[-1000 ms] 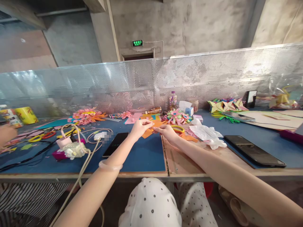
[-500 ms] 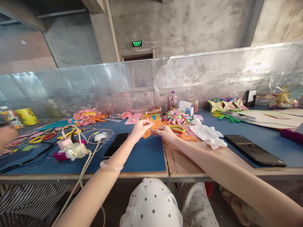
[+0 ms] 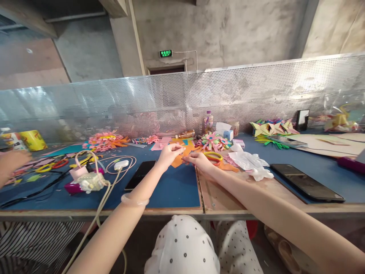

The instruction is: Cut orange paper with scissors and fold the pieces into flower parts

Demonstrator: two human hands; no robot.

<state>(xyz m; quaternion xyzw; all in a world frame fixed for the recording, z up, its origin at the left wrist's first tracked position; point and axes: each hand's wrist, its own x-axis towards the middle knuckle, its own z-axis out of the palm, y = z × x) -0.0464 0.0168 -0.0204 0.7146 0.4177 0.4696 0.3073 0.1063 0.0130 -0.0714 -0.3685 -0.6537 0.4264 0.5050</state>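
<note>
My left hand [image 3: 169,155] and my right hand [image 3: 199,160] come close together over the middle of the table, fingertips pinched. Between them is orange paper [image 3: 177,162], and both hands seem to grip a piece of it. The fingers partly hide its shape. Just right of my right hand lie scissors [image 3: 213,156] with yellow and red handles. A pink and green paper flower [image 3: 212,141] rests behind that hand. Pink paper sheets [image 3: 161,144] lie behind my left hand.
A black phone [image 3: 139,176] lies by my left forearm, a larger one [image 3: 306,182] at the right. White tissue [image 3: 251,161] is crumpled nearby. Cables run from a power adapter [image 3: 90,182]. Another person's hand [image 3: 14,163] is at far left. A perforated metal screen [image 3: 242,95] stands behind.
My fingertips have shifted slightly, and the gap between my two hands looks a little wider. The other person's hand at the left has moved farther into view.
</note>
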